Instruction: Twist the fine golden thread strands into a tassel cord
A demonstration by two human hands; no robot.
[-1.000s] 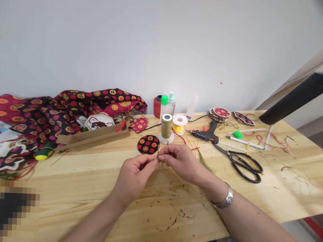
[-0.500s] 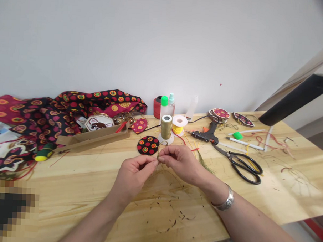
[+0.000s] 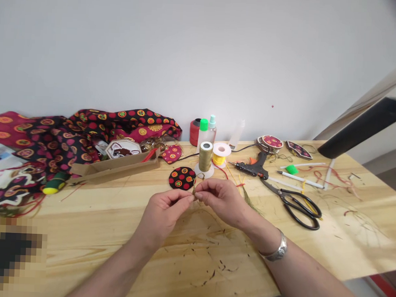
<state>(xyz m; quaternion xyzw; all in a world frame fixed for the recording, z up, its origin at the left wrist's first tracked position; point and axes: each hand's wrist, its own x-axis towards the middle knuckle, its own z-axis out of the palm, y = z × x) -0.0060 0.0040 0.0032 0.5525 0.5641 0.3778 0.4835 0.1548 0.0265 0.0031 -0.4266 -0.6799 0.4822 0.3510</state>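
Observation:
My left hand (image 3: 169, 210) and my right hand (image 3: 220, 201) meet fingertip to fingertip above the table, both closed in a pinch. Between them they hold a thin olive-gold cord (image 3: 193, 187); its small loop rises above the fingers, and the rest is mostly hidden by them. Just behind stands a spool of olive-gold thread (image 3: 205, 158). A round black fabric piece with red and yellow flowers (image 3: 182, 178) lies behind my left fingertips. A greenish tassel (image 3: 249, 201) rests on the wood to the right of my right hand.
Black-handled scissors (image 3: 300, 205), a glue gun (image 3: 254, 167) and a white pen (image 3: 301, 179) lie to the right. A yellow cord spool (image 3: 220, 160) and bottles (image 3: 203, 130) stand behind. Patterned cloth (image 3: 70, 130) and a cardboard tray (image 3: 118, 171) are at left. Thread scraps (image 3: 215, 272) litter the front.
The camera view has shifted slightly. My hands keep the same pinch on the cord, with almost no visible movement.

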